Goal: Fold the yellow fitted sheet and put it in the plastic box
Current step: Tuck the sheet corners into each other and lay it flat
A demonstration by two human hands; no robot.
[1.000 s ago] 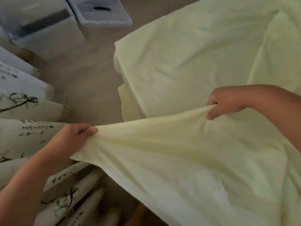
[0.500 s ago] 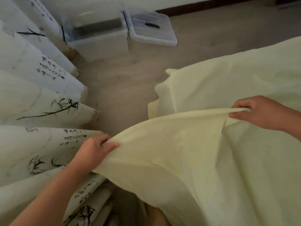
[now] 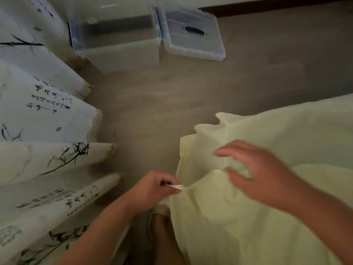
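Down near six o'clock, the left hand (image 3: 158, 188) is pinching an edge of the yellow fitted sheet (image 3: 257, 226), which is spreading in rumpled folds from three to five o'clock. The right hand (image 3: 263, 175), blurred, is hovering over it with fingers spread, gripping nothing. The clear plastic box (image 3: 118, 48) is standing open at eleven o'clock, its lid (image 3: 193, 35) lying just beside it.
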